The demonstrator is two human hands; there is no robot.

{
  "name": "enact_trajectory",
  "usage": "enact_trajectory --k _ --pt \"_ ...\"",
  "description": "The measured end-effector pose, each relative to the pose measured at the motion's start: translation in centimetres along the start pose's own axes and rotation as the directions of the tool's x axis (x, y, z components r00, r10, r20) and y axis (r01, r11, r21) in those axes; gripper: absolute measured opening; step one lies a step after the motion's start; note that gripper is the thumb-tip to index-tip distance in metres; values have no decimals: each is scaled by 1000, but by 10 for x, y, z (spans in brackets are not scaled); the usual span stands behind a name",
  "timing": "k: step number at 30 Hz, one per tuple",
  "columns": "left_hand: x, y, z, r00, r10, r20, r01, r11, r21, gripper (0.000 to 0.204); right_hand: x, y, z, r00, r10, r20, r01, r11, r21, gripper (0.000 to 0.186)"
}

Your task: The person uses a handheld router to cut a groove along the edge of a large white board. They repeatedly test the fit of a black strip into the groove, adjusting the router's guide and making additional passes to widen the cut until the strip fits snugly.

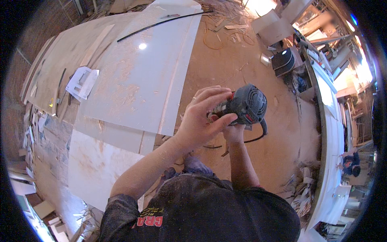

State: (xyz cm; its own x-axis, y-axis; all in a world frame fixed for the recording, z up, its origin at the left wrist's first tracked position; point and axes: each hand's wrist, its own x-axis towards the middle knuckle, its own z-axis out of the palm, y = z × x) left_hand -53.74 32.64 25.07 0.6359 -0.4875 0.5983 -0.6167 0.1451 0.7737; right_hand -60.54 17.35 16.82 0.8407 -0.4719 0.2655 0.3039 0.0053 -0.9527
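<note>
Right hand [234,133] fingers: mostly hidden behind power tool [249,103] | paper [82,82] print: too small | far person [351,164]: seemingly blurred

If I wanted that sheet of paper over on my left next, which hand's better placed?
Probably your left hand: it's nearer the paper, though it's gripping the tool. Your right hand is farther off, partly hidden by the tool.

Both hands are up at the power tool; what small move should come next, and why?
I'd probably ease the black cord clear of the right forearm before shifting the power tool: the cord loops down from it and passes behind that forearm in this view, while the left hand and right hand are at the tool.
</note>
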Motion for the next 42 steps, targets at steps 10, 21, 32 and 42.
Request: enact_trajectory --k 10,21,32,42 --pt "-39 10 -24 997 -4 -73 0 999 -54 54 -28 -5 27 995 -33 91 31 999 22 69" --pt "-56 -40 -42 988 20 -155 -30 997 -66 52 -31 27 24 989 -32 145 50 991 -121 72" --pt "-171 -271 -212 834 -374 -406 522 297 799 65 -37 100 67 976 -22 217 86 952 -292 61" --pt "-167 -317 -215 846 -330 -418 487 160 858 70 -76 143 153 918 185 352 -3 888 -459 69"
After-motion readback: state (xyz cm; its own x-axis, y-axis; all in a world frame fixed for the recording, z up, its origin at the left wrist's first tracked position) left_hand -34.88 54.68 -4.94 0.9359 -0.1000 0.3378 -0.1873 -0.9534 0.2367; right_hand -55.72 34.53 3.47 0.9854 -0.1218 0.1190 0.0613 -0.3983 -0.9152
